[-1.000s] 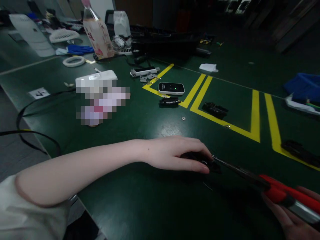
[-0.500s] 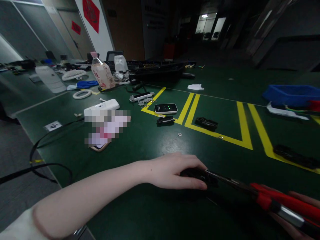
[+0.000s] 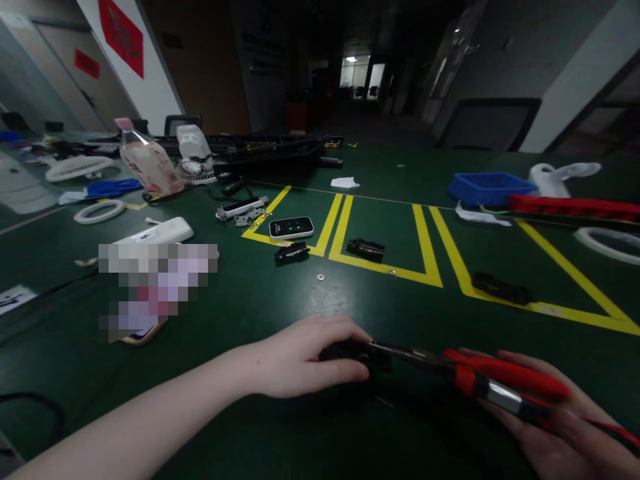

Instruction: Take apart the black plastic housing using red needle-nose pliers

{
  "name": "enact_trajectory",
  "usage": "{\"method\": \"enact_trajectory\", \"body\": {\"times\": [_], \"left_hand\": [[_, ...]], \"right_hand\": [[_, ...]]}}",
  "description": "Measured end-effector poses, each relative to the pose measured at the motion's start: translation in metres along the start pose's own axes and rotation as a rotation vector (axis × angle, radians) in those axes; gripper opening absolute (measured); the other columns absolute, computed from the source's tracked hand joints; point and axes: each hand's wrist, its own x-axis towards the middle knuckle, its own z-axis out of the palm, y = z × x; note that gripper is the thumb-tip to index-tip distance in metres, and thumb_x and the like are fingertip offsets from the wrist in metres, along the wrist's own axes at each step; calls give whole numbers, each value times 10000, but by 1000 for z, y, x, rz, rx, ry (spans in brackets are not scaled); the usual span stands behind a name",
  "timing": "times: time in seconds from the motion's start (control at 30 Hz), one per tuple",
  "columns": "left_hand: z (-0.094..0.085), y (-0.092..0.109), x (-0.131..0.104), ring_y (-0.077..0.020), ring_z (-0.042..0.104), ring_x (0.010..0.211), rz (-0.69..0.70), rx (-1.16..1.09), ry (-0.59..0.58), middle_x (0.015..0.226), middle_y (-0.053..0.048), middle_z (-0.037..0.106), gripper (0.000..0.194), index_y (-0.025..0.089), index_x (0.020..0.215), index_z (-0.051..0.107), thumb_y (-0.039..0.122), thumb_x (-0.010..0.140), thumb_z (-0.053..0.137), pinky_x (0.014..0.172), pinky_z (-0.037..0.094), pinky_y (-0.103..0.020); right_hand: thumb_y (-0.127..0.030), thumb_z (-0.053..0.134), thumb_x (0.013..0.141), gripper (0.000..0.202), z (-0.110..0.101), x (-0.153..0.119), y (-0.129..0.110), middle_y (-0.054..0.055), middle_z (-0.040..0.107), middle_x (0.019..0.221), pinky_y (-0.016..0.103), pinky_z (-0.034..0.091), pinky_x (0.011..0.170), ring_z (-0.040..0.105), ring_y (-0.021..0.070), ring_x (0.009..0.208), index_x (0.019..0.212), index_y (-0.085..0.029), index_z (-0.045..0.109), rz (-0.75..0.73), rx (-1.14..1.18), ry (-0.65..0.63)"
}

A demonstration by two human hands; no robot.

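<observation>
With thumb and fingers round its sides, my left hand (image 3: 310,357) grips a small black plastic part (image 3: 377,360) low over the green table (image 3: 240,413). My fingers hide much of that part. On the right, my right hand (image 3: 565,420) is wrapped round the red handles of long-nose pliers (image 3: 485,380). The pliers' narrow jaws point left, and their tip meets the black part close to my left fingertips. Whether the jaws pinch anything is too dark to tell. A small metal washer (image 3: 321,277) lies on the table beyond my left hand.
Beyond my hands lie several black parts, one of them here (image 3: 367,249), near yellow tape outlines (image 3: 430,250). A white-edged device (image 3: 291,228) with green lights sits among them. A phone (image 3: 145,333) is at left, a bottle (image 3: 150,160) behind it, and a blue bin (image 3: 490,189) at back right.
The view has swung to the right, so things appear shifted left and more of my right hand shows. Both hands keep their holds, and the plier tip stays at the black part.
</observation>
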Motion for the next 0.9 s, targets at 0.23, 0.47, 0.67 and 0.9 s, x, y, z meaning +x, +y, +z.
{"method": "enact_trajectory", "body": {"times": [0.23, 0.47, 0.67, 0.9], "left_hand": [[1, 3, -1, -206, 593, 1051, -50, 6, -13, 1134, -43, 644, 310, 214, 1196, 607, 390, 940, 609, 918, 451, -371], [4, 10, -1, -210, 583, 1055, -91, 40, -20, 1164, -49, 643, 313, 223, 1228, 590, 353, 944, 606, 920, 440, -377], [4, 9, 0, -189, 583, 1039, -101, 83, -18, 1144, -26, 638, 272, 225, 1222, 589, 303, 961, 586, 902, 424, -347], [3, 6, -3, -189, 560, 1104, -134, 13, -37, 1192, 8, 626, 251, 274, 1227, 582, 343, 990, 539, 943, 428, -358]], "right_hand": [[-523, 850, 365, 664, 6, -14, -13, 79, 741, 1058, 406, 559, 865, 681, 355, 1059, 977, -316, 698, 5, -30, -74], [-482, 887, 305, 718, 8, -15, -17, 74, 744, 1016, 373, 583, 841, 695, 332, 1020, 959, -277, 673, 9, -63, -82], [-520, 886, 437, 703, 7, -21, -18, 41, 739, 1029, 359, 556, 931, 683, 278, 1059, 1049, -283, 633, 9, -45, -161], [-551, 833, 553, 623, 3, -19, -15, 73, 731, 1091, 458, 522, 989, 680, 302, 1065, 1074, -279, 627, -23, -36, -195]]}}
